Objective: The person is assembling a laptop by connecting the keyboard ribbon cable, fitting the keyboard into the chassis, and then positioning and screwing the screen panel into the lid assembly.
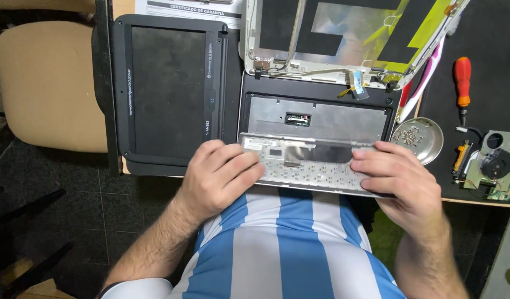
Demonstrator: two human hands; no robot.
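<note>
Both hands, left hand and right hand, grasp a detached laptop keyboard above the opened laptop base. Tilting it carelessly could likely strain a hidden ribbon cable or knock the nearby screw dish.

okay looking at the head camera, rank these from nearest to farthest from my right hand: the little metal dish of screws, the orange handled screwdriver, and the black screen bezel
From the right hand:
1. Metal dish of screws, just above the hand, to its right.
2. Orange-handled screwdriver, farther up, on the right side of the desk.
3. Black screen bezel, far across on the left, beyond the left hand.
</note>
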